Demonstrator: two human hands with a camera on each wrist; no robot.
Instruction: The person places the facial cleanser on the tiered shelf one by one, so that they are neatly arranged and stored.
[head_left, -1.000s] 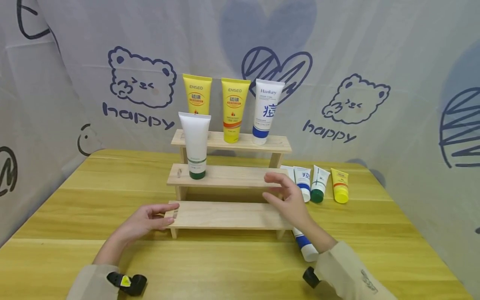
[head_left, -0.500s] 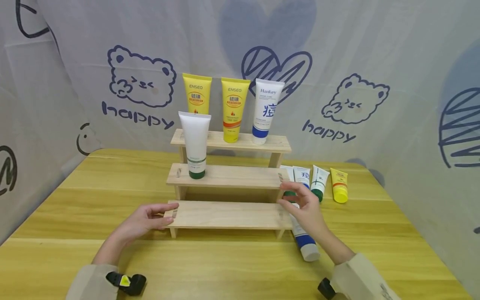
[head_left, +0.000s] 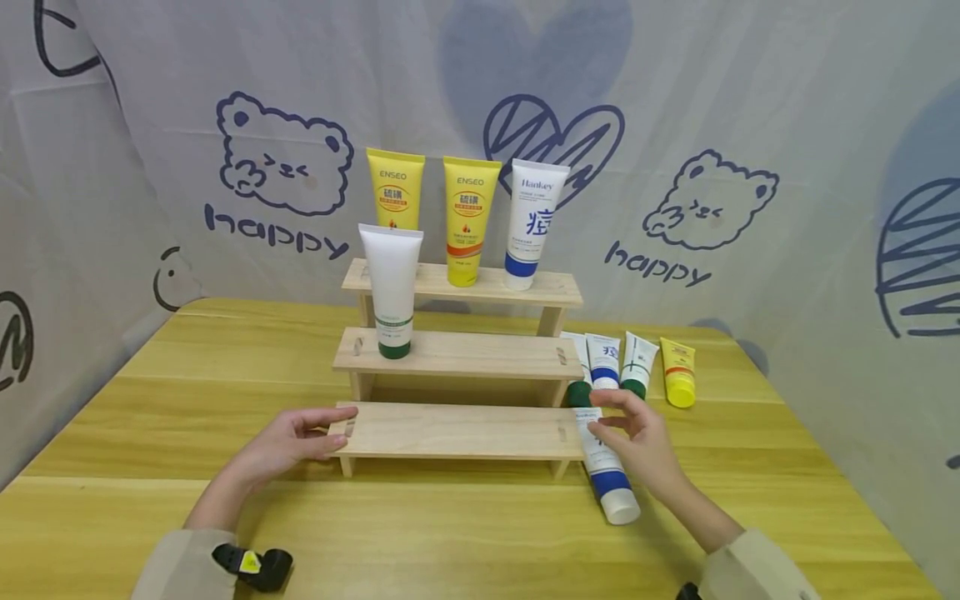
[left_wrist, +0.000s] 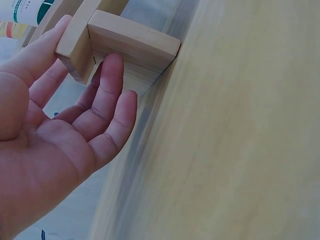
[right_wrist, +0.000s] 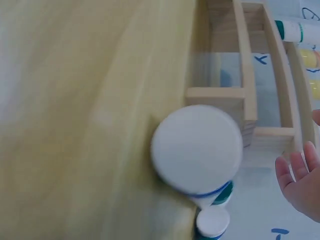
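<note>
My left hand (head_left: 279,443) pinches the left end of the lowest step of a three-tier wooden display stand (head_left: 457,429); in the left wrist view its thumb lies against the board end. My right hand (head_left: 639,440) is just right of the stand, fingers loosely bent and apart, above a white squeeze tube with a blue band (head_left: 609,482) lying on the table. I cannot see it hold anything. On the middle step a white tube with a green cap (head_left: 392,287) stands upright. Two yellow tubes (head_left: 467,221) and a white-and-blue tube (head_left: 534,221) stand on the top step.
Several more tubes lie on the table right of the stand, among them a yellow tube (head_left: 678,371) and a small green-capped tube (head_left: 639,362). A printed cloth (head_left: 420,67) hangs behind the wooden table (head_left: 420,542).
My right hand has moved right and towards me, from over the right part of the stand to above the lying white-and-blue tube. My left hand stays on the lowest step.
</note>
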